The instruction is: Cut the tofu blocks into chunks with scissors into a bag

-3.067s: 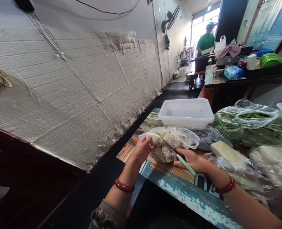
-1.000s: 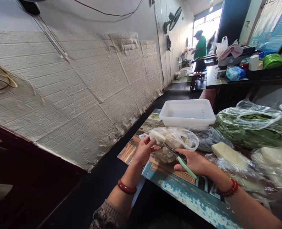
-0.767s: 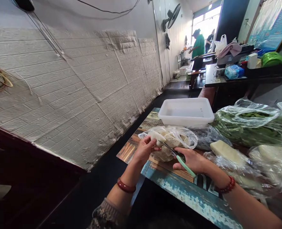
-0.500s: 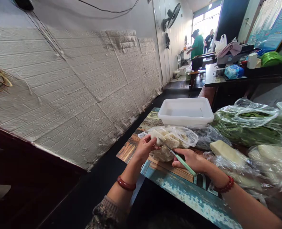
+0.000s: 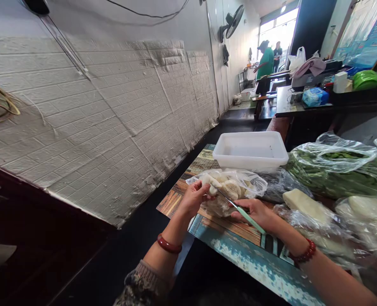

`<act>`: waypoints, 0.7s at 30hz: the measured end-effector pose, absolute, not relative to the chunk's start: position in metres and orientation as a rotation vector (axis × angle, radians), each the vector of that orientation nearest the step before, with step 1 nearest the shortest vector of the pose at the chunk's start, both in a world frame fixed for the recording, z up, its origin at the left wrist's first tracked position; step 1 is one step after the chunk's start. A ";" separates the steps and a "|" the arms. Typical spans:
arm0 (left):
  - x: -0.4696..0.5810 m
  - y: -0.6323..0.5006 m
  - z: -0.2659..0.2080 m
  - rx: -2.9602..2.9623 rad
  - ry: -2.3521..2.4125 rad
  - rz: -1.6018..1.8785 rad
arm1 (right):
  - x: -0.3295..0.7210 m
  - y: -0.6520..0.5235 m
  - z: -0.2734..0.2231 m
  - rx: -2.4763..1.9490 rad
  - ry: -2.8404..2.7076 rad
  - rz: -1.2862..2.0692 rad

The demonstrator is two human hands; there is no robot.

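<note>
My left hand (image 5: 196,196) pinches a small whitish piece of food (image 5: 210,182), whose exact kind I cannot make out. My right hand (image 5: 253,214) is closed around a small knife (image 5: 248,219) with a light green handle. Its thin blade points up and left, and the tip is near the pale piece, partly lost against it. Beneath both hands lies an open clear plastic bag (image 5: 255,183) of similar pale, rounded pieces (image 5: 231,189). The bag rests on a wood-patterned table (image 5: 175,195).
Behind the bag stands a white plastic tub (image 5: 250,159). To the right are a bag of green leaves (image 5: 335,170), a pale block (image 5: 304,204) on plastic wrap and another wrapped pale bundle (image 5: 367,212). A brick-patterned wall (image 5: 111,119) runs along the left. Two people (image 5: 265,61) stand far back.
The pale piece in my left hand has turned slightly, and the knife's tip sits a little lower beside it. My whole view has shifted slightly.
</note>
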State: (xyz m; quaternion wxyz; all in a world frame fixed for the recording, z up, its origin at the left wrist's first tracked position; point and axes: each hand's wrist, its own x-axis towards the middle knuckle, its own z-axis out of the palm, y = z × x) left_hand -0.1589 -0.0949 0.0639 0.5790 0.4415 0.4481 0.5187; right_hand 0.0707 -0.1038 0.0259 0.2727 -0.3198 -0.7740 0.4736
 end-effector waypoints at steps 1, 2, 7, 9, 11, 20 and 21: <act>-0.159 -0.094 0.064 1.032 1.044 1.212 | 0.070 -0.103 0.024 -0.858 -2.083 1.274; -0.160 -0.094 0.063 1.030 1.038 1.211 | 0.070 -0.103 0.023 -0.857 -2.083 1.270; -0.163 -0.093 0.064 1.007 1.006 1.221 | 0.071 -0.103 0.024 -0.897 -2.084 1.170; -0.164 -0.093 0.065 0.991 0.985 1.233 | 0.072 -0.103 0.026 -0.922 -2.090 1.148; -0.165 -0.094 0.065 0.966 0.958 1.247 | 0.073 -0.105 0.029 -0.933 -2.100 1.145; -0.161 -0.094 0.068 0.931 0.990 1.292 | 0.072 -0.107 0.032 -0.958 -2.126 1.119; -0.161 -0.094 0.067 0.923 0.987 1.298 | 0.072 -0.106 0.032 -0.950 -2.140 1.127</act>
